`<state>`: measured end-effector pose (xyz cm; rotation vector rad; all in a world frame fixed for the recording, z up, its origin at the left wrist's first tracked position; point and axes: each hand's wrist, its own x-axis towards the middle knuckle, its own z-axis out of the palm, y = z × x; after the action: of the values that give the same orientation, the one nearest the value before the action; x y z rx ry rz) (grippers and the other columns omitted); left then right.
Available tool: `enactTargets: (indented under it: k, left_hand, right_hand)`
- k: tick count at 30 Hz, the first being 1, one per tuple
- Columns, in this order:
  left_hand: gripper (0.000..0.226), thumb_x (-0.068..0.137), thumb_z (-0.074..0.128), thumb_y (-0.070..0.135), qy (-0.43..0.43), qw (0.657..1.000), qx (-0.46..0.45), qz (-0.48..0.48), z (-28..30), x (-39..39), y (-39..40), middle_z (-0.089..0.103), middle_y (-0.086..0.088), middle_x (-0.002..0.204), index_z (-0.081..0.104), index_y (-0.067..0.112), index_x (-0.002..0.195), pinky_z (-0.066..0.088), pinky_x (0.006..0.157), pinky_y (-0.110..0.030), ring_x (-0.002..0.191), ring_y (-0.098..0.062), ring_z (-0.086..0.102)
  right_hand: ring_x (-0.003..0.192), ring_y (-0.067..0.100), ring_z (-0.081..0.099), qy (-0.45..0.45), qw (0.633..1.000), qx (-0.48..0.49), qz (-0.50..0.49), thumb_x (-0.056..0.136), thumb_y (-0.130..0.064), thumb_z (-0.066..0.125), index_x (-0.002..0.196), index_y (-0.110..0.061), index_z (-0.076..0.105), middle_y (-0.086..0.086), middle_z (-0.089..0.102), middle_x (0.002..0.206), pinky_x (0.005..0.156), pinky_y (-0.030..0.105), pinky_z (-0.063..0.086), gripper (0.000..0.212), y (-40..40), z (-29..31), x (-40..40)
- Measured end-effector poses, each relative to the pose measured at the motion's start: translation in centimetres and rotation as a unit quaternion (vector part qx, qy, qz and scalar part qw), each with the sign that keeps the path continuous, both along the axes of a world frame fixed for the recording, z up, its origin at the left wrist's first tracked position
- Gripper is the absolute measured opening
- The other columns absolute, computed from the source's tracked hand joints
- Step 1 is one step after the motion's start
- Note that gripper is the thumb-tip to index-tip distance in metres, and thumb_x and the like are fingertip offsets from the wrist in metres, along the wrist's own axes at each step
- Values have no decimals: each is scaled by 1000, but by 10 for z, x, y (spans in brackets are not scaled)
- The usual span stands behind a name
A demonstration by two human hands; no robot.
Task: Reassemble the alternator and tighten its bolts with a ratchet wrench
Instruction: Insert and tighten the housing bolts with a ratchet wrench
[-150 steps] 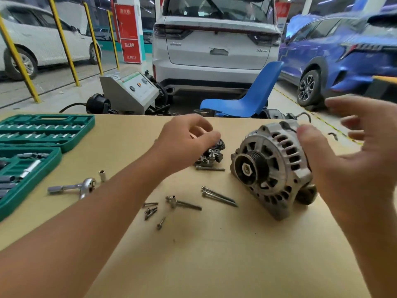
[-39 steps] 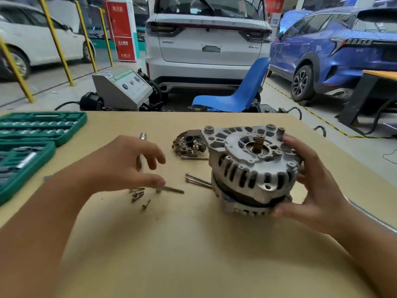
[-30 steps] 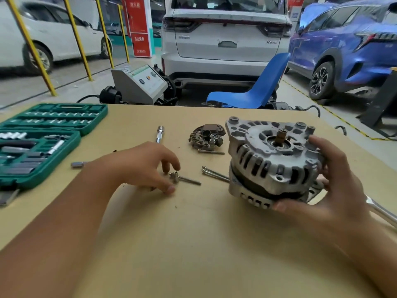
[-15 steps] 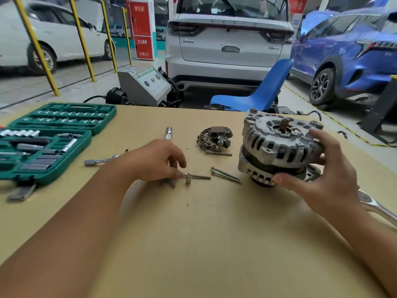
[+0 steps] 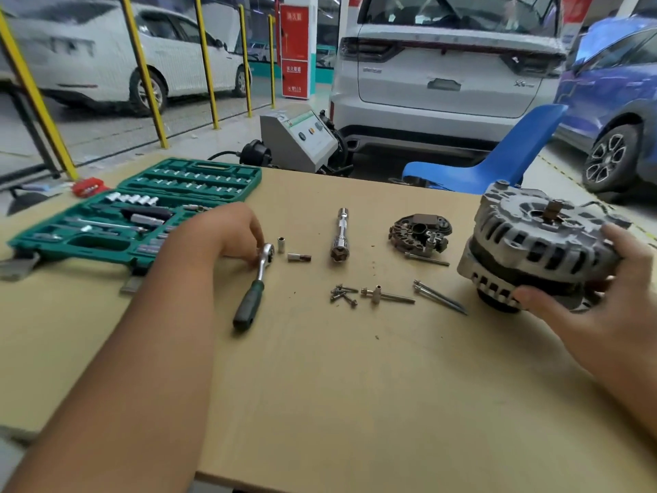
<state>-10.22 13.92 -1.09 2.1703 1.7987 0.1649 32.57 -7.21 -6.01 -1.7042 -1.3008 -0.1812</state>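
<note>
The right hand [image 5: 601,297] grips the alternator [image 5: 537,243] at the table's [image 5: 355,403] three o'clock edge, fingers curled round its housing, shaft end up. At ten o'clock the left hand [image 5: 227,233] touches the ratchet wrench [image 5: 254,286] at its head, fingers bent; whether they pinch it I cannot tell. Writing on the red sign [image 5: 294,51] at twelve o'clock is blurred.

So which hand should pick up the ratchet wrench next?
Left. The left hand already has its fingertips on the head of the ratchet wrench, which lies on the table. The right hand is busy gripping the alternator at the far side.
</note>
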Motion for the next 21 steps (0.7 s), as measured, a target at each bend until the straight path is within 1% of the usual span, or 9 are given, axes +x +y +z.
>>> enactTargets:
  k: [3, 6, 8, 10, 12, 14, 17, 19, 21]
  left_hand:
    - [20, 86, 80, 14, 3, 1000, 6, -9, -5, 0, 3, 70, 5, 97, 73, 33, 83, 54, 82, -35, 92, -17, 64]
    - [14, 89, 79, 21, -20, 998, 27, -50, -5, -2, 0, 71, 7, 95, 74, 34, 87, 50, 74, -32, 89, -13, 64]
    - [12, 89, 80, 22, -87, 992, 41, -78, -2, -2, -2, 72, 8, 93, 75, 33, 92, 50, 74, -31, 90, -11, 66]
    - [17, 89, 80, 14, -191, 975, 48, -104, 3, -1, -5, 77, 9, 89, 76, 30, 94, 54, 80, -29, 89, -8, 71]
    - [21, 89, 78, 3, -286, 944, 57, -156, 9, 3, -9, 79, 6, 91, 76, 22, 96, 58, 87, -30, 89, -7, 75]
    - [21, 88, 75, -2, -368, 902, 77, -213, 14, 12, -14, 80, 1, 94, 75, 16, 99, 61, 86, -27, 92, -11, 76]
    - [18, 85, 75, 5, -468, 840, 97, -258, 15, 31, -21, 79, -6, 95, 77, 15, 101, 61, 83, -26, 91, -22, 77]
    - [16, 90, 73, 7, -512, 813, 83, -264, 12, 46, -25, 76, -12, 89, 78, 16, 102, 62, 77, -31, 81, -27, 74]
    - [10, 94, 71, 15, -552, 790, 58, -261, 7, 61, -29, 67, -10, 77, 77, 15, 102, 56, 63, -30, 67, -23, 61]
  right_hand:
    - [115, 25, 63, -19, 999, -26, 0, 54, -79, 79, 155, -45, 26, -12, 53, 139, 87, 61, 56, 119, -2, -5, 15]
    - [105, 21, 67, 2, 1000, -1, 5, 67, -82, 66, 159, -36, 20, -17, 55, 136, 83, 56, 57, 113, -7, -13, 18]
    - [95, 22, 68, 20, 999, 30, -3, 75, -85, 55, 157, -35, 23, -13, 59, 131, 77, 55, 57, 101, -10, -10, 13]
    - [86, 18, 62, 17, 995, 88, -43, 83, -81, 48, 146, -32, 40, -12, 59, 123, 75, 50, 54, 81, -11, -2, 6]
    - [83, 13, 51, -58, 983, 175, -27, 94, -63, 54, 128, -9, 53, -10, 54, 111, 79, 29, 46, 63, -20, 7, -7]
    - [83, 12, 49, -198, 951, 222, 85, 94, -28, 66, 111, 0, 58, 2, 55, 104, 81, 18, 41, 34, -31, 10, -34]
    - [73, 20, 59, -304, 916, 120, 233, 87, -8, 69, 94, -3, 68, 9, 62, 95, 61, 30, 50, 8, -31, 3, -84]
    - [73, 31, 65, -324, 919, 5, 224, 90, -12, 64, 100, -6, 71, 9, 65, 109, 57, 39, 55, 14, -19, -2, -104]
    - [87, 39, 69, -306, 931, -128, 152, 93, -23, 55, 119, -12, 63, 9, 59, 132, 64, 46, 59, 30, -3, -3, -116]
